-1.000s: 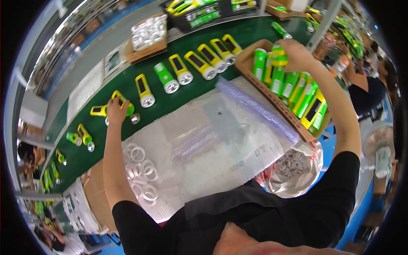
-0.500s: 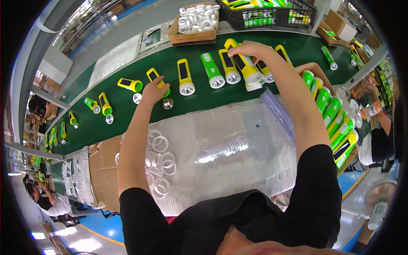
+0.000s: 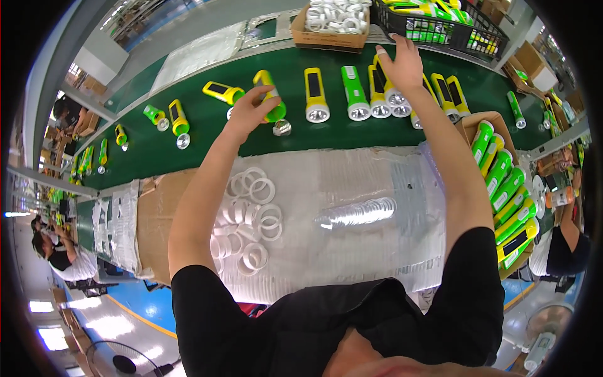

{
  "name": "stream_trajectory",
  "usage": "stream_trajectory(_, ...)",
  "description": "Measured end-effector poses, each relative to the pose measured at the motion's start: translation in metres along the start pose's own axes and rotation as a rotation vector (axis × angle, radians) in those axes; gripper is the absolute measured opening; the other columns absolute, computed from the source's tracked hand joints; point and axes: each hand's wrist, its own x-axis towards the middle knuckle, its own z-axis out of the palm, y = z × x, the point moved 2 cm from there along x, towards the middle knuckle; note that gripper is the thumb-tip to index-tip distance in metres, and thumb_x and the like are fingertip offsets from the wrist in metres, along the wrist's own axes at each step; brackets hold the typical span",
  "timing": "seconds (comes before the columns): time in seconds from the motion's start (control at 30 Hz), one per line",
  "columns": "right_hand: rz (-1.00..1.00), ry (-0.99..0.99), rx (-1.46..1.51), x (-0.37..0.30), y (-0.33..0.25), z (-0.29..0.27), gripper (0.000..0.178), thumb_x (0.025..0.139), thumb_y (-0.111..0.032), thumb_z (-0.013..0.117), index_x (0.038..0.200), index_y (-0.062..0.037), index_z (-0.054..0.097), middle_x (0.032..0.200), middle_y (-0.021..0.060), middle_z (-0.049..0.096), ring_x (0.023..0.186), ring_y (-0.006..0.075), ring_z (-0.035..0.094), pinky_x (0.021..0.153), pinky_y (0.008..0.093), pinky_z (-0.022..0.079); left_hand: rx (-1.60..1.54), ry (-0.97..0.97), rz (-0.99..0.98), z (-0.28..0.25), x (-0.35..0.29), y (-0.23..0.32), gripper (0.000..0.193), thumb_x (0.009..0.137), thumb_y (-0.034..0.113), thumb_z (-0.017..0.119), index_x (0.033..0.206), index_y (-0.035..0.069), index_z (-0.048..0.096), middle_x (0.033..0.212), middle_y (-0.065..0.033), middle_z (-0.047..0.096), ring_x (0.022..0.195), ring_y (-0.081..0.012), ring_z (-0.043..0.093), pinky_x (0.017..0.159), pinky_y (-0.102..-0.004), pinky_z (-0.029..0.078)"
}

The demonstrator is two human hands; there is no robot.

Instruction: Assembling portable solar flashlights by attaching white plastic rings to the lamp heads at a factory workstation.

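Observation:
My left hand (image 3: pixel 250 112) has its fingers around the middle of a yellow-and-green flashlight (image 3: pixel 264 79), whose front end is open. A loose silver reflector (image 3: pixel 282 128) lies just below that end. My right hand (image 3: pixel 403 63) is over the far side of the green work surface, thumb and fingers apart, with nothing in it. Under and beside it lie several yellow flashlights (image 3: pixel 379 108) with dark panels, lamp ends toward me. A green flashlight (image 3: pixel 355 94) and another yellow flashlight (image 3: pixel 316 94) lie between my hands.
White rings (image 3: pixel 269 217) lie on the plastic-covered cardboard (image 3: pixel 301 251), beside a row of clear discs (image 3: pixel 358 212). A box of flashlights (image 3: pixel 468 125) stands right. Behind are a carton of white rings (image 3: pixel 330 41) and a black crate (image 3: pixel 440 34). More flashlights (image 3: pixel 178 116) lie left.
My right hand has let go of a yellow flashlight, now lying among the others, and its fingers have spread. My left hand stays at its flashlight. The whole view has shifted.

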Motion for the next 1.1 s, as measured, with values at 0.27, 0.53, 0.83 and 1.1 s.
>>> stream_trajectory(0.27, -0.669, -0.578, 0.449, -0.093, -0.159, -0.151, 0.08, 0.066, -0.014, 0.075, 0.139, -0.0051, 0.042, 0.131, 0.0183, 0.052, 0.122, 0.0359, 0.05, 0.101, 0.0415, 0.044, -0.236, -0.67, 0.141, 0.032, -0.148, 0.081, 0.045, 0.089, 0.021, 0.063, 0.13, 0.005, 0.055, 0.119, -0.0099, 0.062, 0.105, -0.015, 0.058, 0.092, -0.0294, 0.046)
stream_trajectory(0.53, -0.14, -0.995, 0.802, -0.204, -0.182, -0.194, 0.09, 0.067, -0.005, 0.062, 0.149, -0.007, 0.024, 0.124, 0.0167, 0.058, 0.113, 0.0334, 0.058, 0.101, 0.0395, 0.042, -0.228, -0.572, 0.163, 0.054, -0.229, 0.039, 0.06, 0.087, 0.035, 0.072, 0.132, 0.001, 0.049, 0.109, -0.0079, 0.064, 0.097, -0.013, 0.06, 0.082, -0.0277, 0.049)
stream_trajectory(0.83, 0.202, -0.766, 0.852, -0.284, -0.204, -0.217, 0.065, 0.085, -0.03, 0.075, 0.134, -0.0082, 0.04, 0.112, 0.0117, 0.06, 0.104, 0.0236, 0.059, 0.091, 0.0354, 0.046, -0.723, -0.155, -0.065, 0.074, -0.286, -0.009, 0.037, 0.09, 0.019, 0.068, 0.123, 0.006, 0.057, 0.095, -0.0004, 0.06, 0.086, -0.0079, 0.055, 0.071, -0.0199, 0.042)
stream_trajectory(1.1, 0.476, -0.987, 1.386, -0.317, -0.239, -0.23, 0.047, 0.094, -0.03, 0.063, 0.128, -0.0051, 0.043, 0.102, 0.0108, 0.06, 0.08, 0.0179, 0.063, 0.073, 0.0314, 0.051, 0.177, 0.0, 0.923, 0.071, -0.316, 0.021, 0.026, 0.084, 0.017, 0.055, 0.104, 0.007, 0.067, 0.086, -0.0096, 0.058, 0.075, -0.0289, 0.052, 0.071, -0.0367, 0.045)
